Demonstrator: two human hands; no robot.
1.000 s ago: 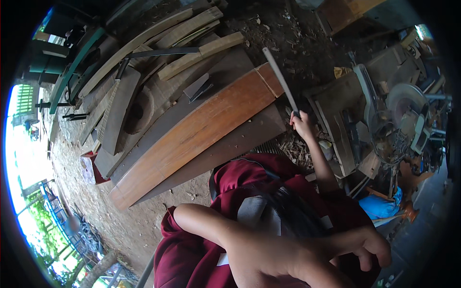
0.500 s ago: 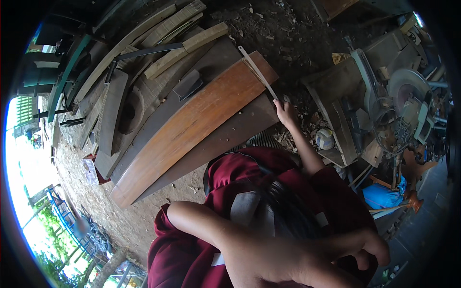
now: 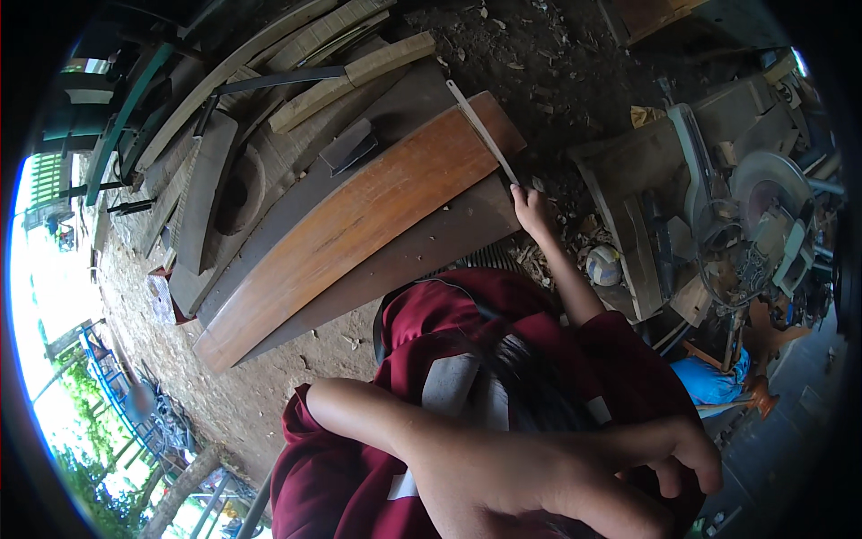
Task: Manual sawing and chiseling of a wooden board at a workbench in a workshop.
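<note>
My right hand [image 3: 532,208] grips one end of a thin metal strip, like a ruler [image 3: 479,128], laid crosswise over the right end of a long orange-brown wooden board [image 3: 359,229]. The board tapers toward its left end and rests on a dark brown panel [image 3: 435,269]. A small dark object [image 3: 350,148] sits beside the board's far edge. Close to the camera, my left hand [image 3: 575,476] is raised over my maroon clothing and dark hair, fingers bent and apart, with nothing visible in them.
Stacked planks and curved timber [image 3: 206,198] lie at the upper left, with green frames [image 3: 121,139] beyond. At right are a cluttered wooden surface, a circular-bladed machine [image 3: 768,193], a ball [image 3: 605,266] and a blue bag [image 3: 709,382]. Dirt and dry leaves [image 3: 503,49] cover the ground behind.
A second ago the metal strip was off the board's right end; my right hand has moved it left and down onto the board, where it still lies. My left hand has shifted slightly.
</note>
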